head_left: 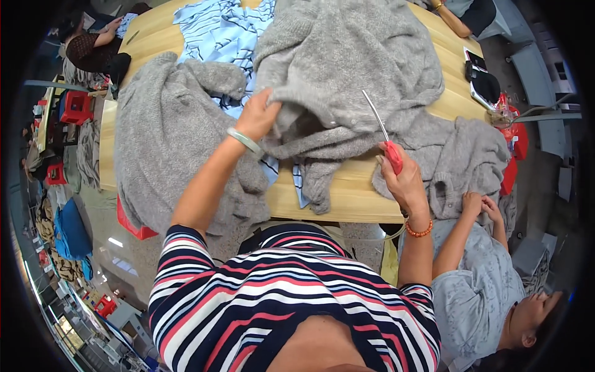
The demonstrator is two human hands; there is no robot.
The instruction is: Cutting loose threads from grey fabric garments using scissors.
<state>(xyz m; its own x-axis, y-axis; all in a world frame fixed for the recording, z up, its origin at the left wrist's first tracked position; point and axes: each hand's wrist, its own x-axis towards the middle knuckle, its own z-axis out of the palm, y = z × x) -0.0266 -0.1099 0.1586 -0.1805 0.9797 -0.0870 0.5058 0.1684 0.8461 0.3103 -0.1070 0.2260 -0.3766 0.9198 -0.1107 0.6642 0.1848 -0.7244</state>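
Observation:
My left hand (258, 118) is closed on the edge of a grey knitted garment (359, 56) and lifts it, so a fold hangs open beside my fingers. Small buttons show along the garment's band. In my right hand (406, 185) is a pair of red-handled scissors (393, 156), its long metal blades pointing up and away over the knit; the blades look closed. A second grey knitted garment (164, 139) lies to the left and hangs over the table's near edge. Beneath both, pale blue cloth with dark lines (223, 34) spreads toward the far side.
The wooden table (365, 204) bears all the garments. On my right a co-worker (477, 285) handles another grey knit (465, 155) with both hands. More people sit at the far left and far right. A phone (475, 59) and dark items lie at the right edge; red stools (75, 106) stand left.

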